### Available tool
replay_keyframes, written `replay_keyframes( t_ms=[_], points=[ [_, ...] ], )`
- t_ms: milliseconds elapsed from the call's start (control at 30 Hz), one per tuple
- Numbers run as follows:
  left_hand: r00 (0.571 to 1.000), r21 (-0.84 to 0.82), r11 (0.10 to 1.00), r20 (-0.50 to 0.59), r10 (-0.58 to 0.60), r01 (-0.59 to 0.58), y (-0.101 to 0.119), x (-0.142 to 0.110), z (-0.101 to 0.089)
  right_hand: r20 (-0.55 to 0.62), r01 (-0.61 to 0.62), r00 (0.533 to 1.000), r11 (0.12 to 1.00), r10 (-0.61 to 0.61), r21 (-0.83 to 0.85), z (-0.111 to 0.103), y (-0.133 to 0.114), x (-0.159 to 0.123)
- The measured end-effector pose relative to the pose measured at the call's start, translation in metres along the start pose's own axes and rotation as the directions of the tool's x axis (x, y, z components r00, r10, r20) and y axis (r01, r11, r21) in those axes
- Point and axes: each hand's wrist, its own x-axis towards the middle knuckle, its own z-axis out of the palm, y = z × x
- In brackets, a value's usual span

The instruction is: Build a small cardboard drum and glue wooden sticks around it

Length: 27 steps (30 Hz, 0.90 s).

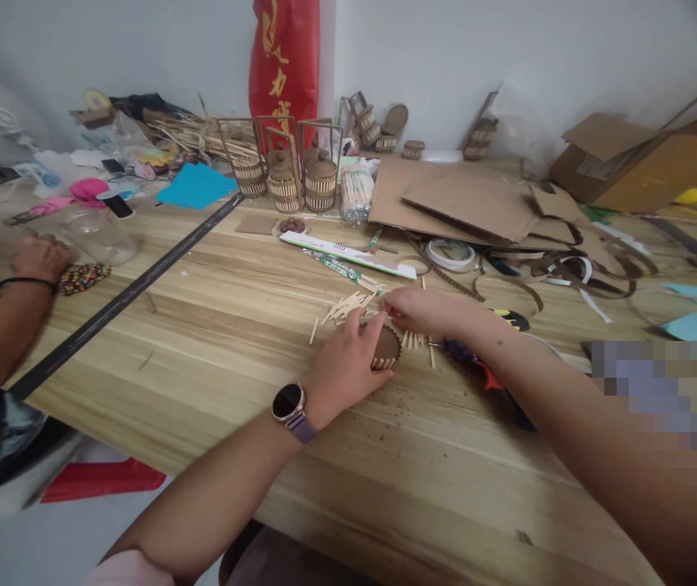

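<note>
A round brown cardboard disc (pixel 387 348) lies on the wooden table, with short wooden sticks standing along part of its rim. My left hand (pixel 342 358), wearing a watch, grips it from the left, thumb at the near side and fingers over the far side. At the disc's far edge my right hand (pixel 418 311) has its fingertips pinched together; whatever is between them is hidden. A loose pile of short sticks (pixel 348 305) lies beyond my left fingers. More cut sticks (pixel 413 338) lie under my right hand. A tool with an orange part (pixel 490 376) is partly covered by my right forearm.
Several small stick-sided baskets with tall handles (pixel 320 183) stand at the back. Flat cardboard sheets (pixel 471 203), a white tape roll (pixel 449 253) and brown strips lie behind my right arm. Another person's hand (pixel 40 256) rests at the left by a clear jar (pixel 101 236).
</note>
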Motion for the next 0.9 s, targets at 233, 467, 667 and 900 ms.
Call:
replay_keyframes(
  t_ms=[233, 467, 667, 900],
  points=[
    [0.999, -0.002, 0.999, 0.013, 0.038, -0.038, -0.003, 0.0, -0.003, -0.194, -0.061, 0.977, 0.99, 0.086, 0.129, -0.012, -0.015, -0.037],
    [0.999, 0.025, 0.999, 0.012, 0.048, -0.048, -0.007, 0.0, -0.001, -0.259, -0.016, 0.958, 0.923, 0.125, 0.385, 0.003, -0.042, -0.088],
    [0.999, 0.011, 0.999, -0.011, 0.053, -0.052, -0.008, 0.001, 0.002, -0.22, -0.029, 0.968, 0.925, 0.121, 0.379, 0.019, -0.047, -0.085],
    [0.998, 0.0, 0.998, -0.009, 0.067, -0.067, -0.007, 0.001, 0.0, -0.252, 0.025, 0.966, 0.954, 0.054, 0.299, 0.03, -0.049, -0.08]
  ],
)
